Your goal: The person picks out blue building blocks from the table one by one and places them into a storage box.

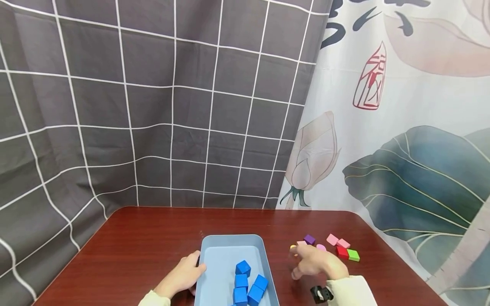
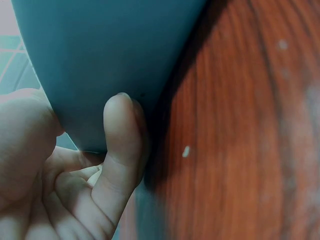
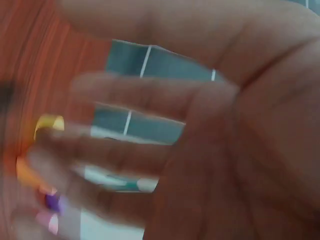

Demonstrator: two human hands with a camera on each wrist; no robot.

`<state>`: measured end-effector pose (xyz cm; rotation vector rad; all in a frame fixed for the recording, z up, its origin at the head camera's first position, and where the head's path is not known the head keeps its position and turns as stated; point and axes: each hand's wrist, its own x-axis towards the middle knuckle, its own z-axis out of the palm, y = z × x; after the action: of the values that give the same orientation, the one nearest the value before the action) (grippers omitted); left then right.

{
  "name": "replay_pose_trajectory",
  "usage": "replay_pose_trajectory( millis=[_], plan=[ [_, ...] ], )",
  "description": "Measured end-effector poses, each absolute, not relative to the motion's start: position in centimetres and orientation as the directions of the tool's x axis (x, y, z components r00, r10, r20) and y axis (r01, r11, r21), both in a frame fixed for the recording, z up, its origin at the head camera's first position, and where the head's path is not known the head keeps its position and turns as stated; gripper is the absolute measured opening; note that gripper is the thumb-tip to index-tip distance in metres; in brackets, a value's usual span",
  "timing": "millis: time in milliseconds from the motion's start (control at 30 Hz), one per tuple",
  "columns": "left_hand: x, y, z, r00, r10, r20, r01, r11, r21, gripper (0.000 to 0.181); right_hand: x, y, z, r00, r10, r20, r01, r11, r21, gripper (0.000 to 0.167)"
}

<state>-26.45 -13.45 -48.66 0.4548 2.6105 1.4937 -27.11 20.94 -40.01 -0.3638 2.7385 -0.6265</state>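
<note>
A light blue plastic tray lies on the table, with several blue cubes in its near right part. My left hand grips the tray's left side, thumb at the rim; the left wrist view shows a finger against the outer wall. To the right of the tray, my right hand hovers over small coloured blocks, fingers spread and holding nothing. Around it lie a purple block, a red block and a green block. A yellow piece appears past the blurred right fingers.
Two pink blocks lie beyond the red one on the dark red wooden table. Behind the table hang a grey checked curtain and a white printed curtain. A black strap circles my right wrist.
</note>
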Motion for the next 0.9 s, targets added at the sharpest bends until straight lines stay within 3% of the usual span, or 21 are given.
replay_pose_trajectory(
  millis=[133, 300, 633, 833, 900],
  plan=[
    [-26.4, -13.4, -48.8, -0.952, 0.303, 0.053, 0.197, 0.467, 0.862, 0.020, -27.2, 22.8, -40.5, -0.918, -0.114, -0.379, 0.062, 0.905, -0.422, 0.039],
    [-26.5, -13.6, -48.9, -0.953, 0.301, 0.043, 0.187, 0.469, 0.863, 0.026, -28.1, 24.0, -41.1, -0.865, -0.017, -0.502, 0.174, 0.927, -0.331, 0.036],
    [-26.3, -13.7, -48.6, -0.953, 0.296, 0.056, 0.197, 0.469, 0.861, 0.022, -28.3, 27.1, -41.5, -0.870, 0.109, -0.481, 0.278, 0.914, -0.295, 0.045],
    [-26.3, -13.4, -48.6, -0.952, 0.302, 0.056, 0.199, 0.466, 0.862, 0.021, -27.6, 29.9, -41.1, -0.790, 0.185, -0.584, 0.444, 0.830, -0.339, 0.045],
    [-26.4, -13.4, -48.6, -0.951, 0.304, 0.055, 0.199, 0.466, 0.862, 0.021, -27.4, 30.4, -41.1, -0.787, 0.172, -0.592, 0.449, 0.818, -0.359, 0.041]
  ],
)
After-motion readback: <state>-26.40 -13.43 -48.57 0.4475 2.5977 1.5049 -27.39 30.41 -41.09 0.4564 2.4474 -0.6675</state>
